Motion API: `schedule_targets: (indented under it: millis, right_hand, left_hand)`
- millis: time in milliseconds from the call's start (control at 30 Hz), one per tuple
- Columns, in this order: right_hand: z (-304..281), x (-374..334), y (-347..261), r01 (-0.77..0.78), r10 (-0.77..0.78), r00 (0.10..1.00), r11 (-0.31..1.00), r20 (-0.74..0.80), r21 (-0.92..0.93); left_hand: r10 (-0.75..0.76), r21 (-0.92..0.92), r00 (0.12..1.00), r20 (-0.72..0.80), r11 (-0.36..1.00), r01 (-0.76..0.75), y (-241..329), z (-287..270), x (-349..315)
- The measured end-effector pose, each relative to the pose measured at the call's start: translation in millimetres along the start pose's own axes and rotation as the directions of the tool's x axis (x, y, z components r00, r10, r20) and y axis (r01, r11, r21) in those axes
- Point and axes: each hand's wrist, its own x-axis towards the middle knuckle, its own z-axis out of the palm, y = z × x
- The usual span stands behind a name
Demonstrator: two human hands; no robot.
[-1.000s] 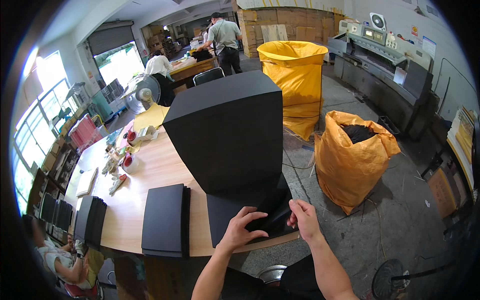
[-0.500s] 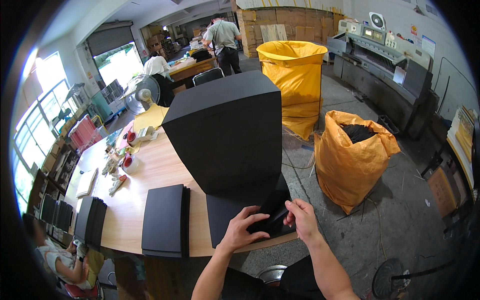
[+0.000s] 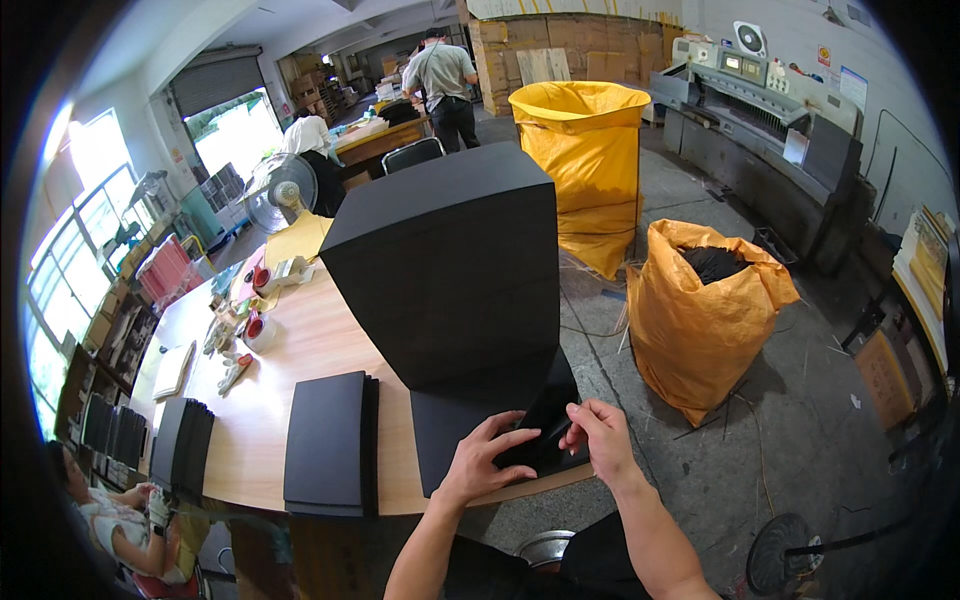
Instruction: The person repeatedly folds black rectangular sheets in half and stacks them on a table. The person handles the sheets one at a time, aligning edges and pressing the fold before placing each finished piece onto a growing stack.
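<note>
Near the table's front edge lies a flat black sheet [image 3: 447, 430], and its right part is lifted into a dark, shiny flap [image 3: 552, 412]. My left hand [image 3: 488, 458] rests on the sheet with thumb and fingers apart, beside the flap. The fingers of my right hand [image 3: 602, 438] are pinched at the flap's right edge; the exact grip is partly hidden by the fingers. Directly behind both hands rises a tall black block or stack [image 3: 455, 300], which hides the table behind it. To the left sits a low stack of black boards [image 3: 328, 440].
More black boards [image 3: 182, 445] stand at the table's left end, near a seated person [image 3: 125, 520] in gloves. Tape rolls [image 3: 258, 328] and small tools lie on the wooden table [image 3: 310, 345]. Two yellow-orange sacks [image 3: 585, 190] and a large grey machine [image 3: 760, 120] stand to the right.
The view has shifted slightly. My hands keep nearly the same place at the flap, the right fingers drawn a little closer together. The seated person at left has moved head and hands.
</note>
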Motion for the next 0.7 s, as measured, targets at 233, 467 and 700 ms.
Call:
schedule_targets:
  millis: [233, 467, 700]
  right_hand:
    - [-4, -8, 4, 0.158, -0.215, 0.968, 0.922, -0.13, -0.353]
    - [-9, -51, 36, 0.584, -0.302, 0.764, -0.05, 0.57, -0.81]
    - [-15, -49, 44, 0.563, -0.169, 0.822, 0.094, 0.544, -0.821]
  left_hand:
    - [-0.052, -0.002, 0.998, -0.035, 0.999, 0.052, -4, 2, -3]
    - [0.096, 0.157, 0.995, 0.011, 0.983, -0.097, -5, 3, 1]
    - [0.008, 0.735, 1.0, 0.001, 0.678, -0.006, 14, -3, -64]
